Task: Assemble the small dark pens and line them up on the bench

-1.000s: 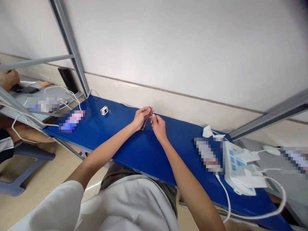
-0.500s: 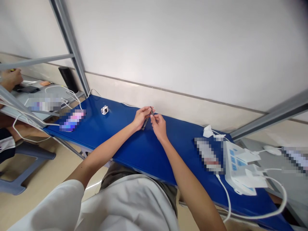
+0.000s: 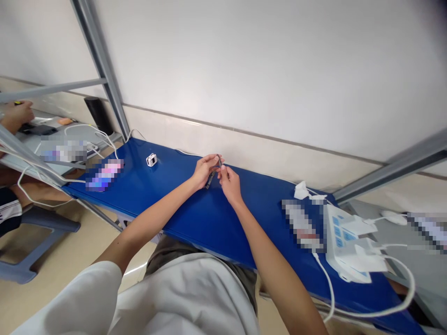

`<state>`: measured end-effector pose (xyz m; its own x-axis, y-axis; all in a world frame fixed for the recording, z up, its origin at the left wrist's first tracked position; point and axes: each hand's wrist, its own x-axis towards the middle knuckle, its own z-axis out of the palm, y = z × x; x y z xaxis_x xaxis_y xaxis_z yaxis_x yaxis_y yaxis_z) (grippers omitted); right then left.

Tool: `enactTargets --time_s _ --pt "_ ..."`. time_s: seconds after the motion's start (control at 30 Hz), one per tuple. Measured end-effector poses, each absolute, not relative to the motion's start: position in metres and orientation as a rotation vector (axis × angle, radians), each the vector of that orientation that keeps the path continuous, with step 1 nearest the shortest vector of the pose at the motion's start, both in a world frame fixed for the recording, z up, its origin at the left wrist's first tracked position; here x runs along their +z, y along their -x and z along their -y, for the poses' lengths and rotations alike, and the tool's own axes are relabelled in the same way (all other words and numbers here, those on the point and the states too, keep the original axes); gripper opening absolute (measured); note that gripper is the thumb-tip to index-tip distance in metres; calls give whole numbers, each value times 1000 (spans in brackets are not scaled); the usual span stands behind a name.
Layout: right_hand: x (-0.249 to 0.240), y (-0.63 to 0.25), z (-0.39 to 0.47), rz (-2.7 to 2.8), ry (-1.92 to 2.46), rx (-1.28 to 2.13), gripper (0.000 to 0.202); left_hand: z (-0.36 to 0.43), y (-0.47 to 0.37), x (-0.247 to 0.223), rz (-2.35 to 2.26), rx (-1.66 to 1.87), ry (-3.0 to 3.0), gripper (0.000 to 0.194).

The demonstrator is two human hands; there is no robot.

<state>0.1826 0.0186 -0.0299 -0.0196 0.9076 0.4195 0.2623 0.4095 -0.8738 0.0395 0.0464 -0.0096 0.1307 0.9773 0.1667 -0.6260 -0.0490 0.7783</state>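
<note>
Near the back edge of the blue desk, my left hand (image 3: 205, 169) and my right hand (image 3: 228, 180) are close together. Between them is a thin dark strap-like strip (image 3: 210, 179), bent, its exact kind too small to make out. The left fingers pinch its upper part, while one length hangs below the left hand toward the desk top. My right thumb and fingers close on the strip just right of the left fingertips. Fingers hide part of it.
On the blue desk (image 3: 195, 223) stand a small white device (image 3: 151, 160), a blurred phone (image 3: 104, 176) at left, another (image 3: 303, 225) at right, and a white power strip (image 3: 344, 246) with plugs and cables. Crumpled tissue (image 3: 302, 190) lies behind. Another person's hand (image 3: 21, 114) shows far left.
My right fingers have shifted slightly down along the dark strip, and more of its upper part shows. The left hand has stayed nearly still.
</note>
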Motion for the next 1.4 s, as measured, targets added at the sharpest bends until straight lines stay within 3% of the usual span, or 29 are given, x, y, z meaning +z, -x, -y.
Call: enactTargets --time_s 0.3,0.57,0.8,1.4 --pt "-31 -184 -21 1470 1107 645 51 -44 -42 -10 -558 1441 -881 44" --pt "-29 -182 -19 1531 1073 752 59 -45 -39 -9 -550 1399 -870 48" --pt "-29 -183 -19 1448 1127 648 55 -43 -41 -7 -590 1445 -821 36" --pt "-24 -181 -15 1460 1109 644 52 -44 -39 -9 -576 1449 -827 37"
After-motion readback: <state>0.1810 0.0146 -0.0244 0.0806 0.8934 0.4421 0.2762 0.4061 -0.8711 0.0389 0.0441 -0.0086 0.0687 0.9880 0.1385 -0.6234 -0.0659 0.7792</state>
